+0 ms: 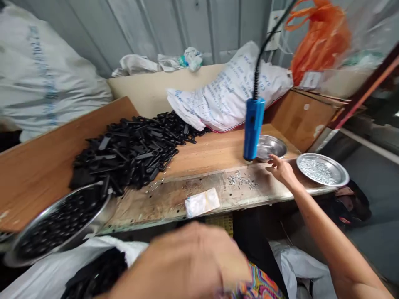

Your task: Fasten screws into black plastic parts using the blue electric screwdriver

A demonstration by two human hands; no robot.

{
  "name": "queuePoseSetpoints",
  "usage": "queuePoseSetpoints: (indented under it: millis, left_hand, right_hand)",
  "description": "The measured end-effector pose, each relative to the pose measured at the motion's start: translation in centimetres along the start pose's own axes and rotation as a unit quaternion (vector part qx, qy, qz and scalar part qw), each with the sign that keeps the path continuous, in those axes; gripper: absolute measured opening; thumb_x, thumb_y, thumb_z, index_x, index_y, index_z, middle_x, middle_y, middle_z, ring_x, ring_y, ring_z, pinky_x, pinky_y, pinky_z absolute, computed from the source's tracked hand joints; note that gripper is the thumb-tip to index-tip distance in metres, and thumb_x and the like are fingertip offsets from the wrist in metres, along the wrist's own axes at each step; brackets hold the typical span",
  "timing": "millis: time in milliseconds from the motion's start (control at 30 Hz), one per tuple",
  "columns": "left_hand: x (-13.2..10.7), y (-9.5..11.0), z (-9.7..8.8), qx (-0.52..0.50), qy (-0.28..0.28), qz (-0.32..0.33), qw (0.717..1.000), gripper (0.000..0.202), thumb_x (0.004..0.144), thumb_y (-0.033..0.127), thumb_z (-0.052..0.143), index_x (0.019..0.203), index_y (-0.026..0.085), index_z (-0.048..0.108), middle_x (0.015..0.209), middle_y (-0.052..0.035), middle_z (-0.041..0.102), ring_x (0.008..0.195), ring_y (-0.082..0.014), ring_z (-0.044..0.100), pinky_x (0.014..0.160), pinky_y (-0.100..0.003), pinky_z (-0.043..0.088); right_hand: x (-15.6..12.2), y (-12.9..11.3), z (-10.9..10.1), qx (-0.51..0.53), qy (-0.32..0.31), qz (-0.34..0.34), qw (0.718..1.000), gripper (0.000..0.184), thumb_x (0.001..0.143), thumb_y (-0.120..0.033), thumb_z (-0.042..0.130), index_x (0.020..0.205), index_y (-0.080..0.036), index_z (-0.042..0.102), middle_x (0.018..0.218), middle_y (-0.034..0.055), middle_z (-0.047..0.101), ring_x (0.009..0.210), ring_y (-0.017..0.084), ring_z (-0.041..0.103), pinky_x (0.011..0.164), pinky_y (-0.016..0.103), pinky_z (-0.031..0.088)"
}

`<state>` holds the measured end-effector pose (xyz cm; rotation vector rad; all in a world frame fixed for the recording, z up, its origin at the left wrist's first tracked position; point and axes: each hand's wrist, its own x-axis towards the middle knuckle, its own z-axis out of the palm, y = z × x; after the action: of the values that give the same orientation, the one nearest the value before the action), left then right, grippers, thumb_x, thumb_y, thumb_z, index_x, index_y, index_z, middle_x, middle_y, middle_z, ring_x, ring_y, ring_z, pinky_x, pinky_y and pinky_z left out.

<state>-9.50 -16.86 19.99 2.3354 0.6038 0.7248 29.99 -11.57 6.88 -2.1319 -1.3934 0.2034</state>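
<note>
Right hand open, fingers apart, holding nothing; left hand blurred at near edge, grip cannot be told.
Small metal pins lie scattered on the wooden bench, just left of the right hand; more fill a steel plate at right. Black plastic pieces lie heaped at left, more in a steel bowl near left.

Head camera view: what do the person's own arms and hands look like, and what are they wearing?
The right hand and the left hand wear no gloves, though the left is blurred. The right forearm is bare, with no sleeve, watch or bangle. A multicoloured patterned garment shows at the bottom of the view.
</note>
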Motion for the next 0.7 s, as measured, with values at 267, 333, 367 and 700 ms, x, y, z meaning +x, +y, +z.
queuePoseSetpoints:
  millis: [267,333,367,700]
  left_hand:
    - [0.1,-14.9,4.9,0.188,-0.142,-0.173,0.956,0.071,0.063,0.027,0.073,0.130,0.022,0.049,0.145,-0.0133,0.035,0.135,-0.0356,0.024,0.106,-0.061,0.024]
    - [0.1,-16.3,5.9,0.151,-0.152,-0.179,0.960,0.070,0.065,0.020,0.069,0.131,0.026,0.048,0.144,-0.0110,0.036,0.133,-0.0343,0.027,0.106,-0.061,0.023]
    - [0.3,-16.8,6.0,0.099,-0.130,-0.185,0.969,0.065,0.067,0.017,0.066,0.129,0.026,0.051,0.141,-0.0103,0.041,0.131,-0.0329,0.031,0.106,-0.059,0.023]
    - [2.7,-18.3,4.1,-0.362,0.094,-0.349,0.860,0.043,0.081,0.034,0.050,0.115,0.009,0.057,0.102,-0.0124,0.067,0.083,-0.0209,0.062,0.073,-0.030,0.049]
  right_hand:
    - [-1.4,-0.5,-0.1,0.012,0.086,-0.011,0.996,0.043,0.071,-0.048,0.060,0.105,-0.021,0.064,0.090,0.0049,0.067,0.075,0.022,0.062,0.073,0.036,0.045]
    - [-5.0,-0.7,-0.1,0.050,0.075,-0.018,0.996,0.035,0.071,-0.052,0.062,0.086,-0.021,0.067,0.081,0.0032,0.068,0.071,0.020,0.062,0.068,0.033,0.046]
    - [-6.8,-1.2,0.1,0.086,0.044,-0.032,0.995,0.031,0.073,-0.050,0.063,0.081,-0.021,0.068,0.081,0.0026,0.069,0.073,0.019,0.063,0.068,0.030,0.047]
    - [-9.5,-15.1,7.8,0.228,0.015,-0.381,0.896,0.021,0.085,-0.006,0.053,0.104,-0.013,0.057,0.091,0.0078,0.066,0.082,0.015,0.062,0.073,0.027,0.051]
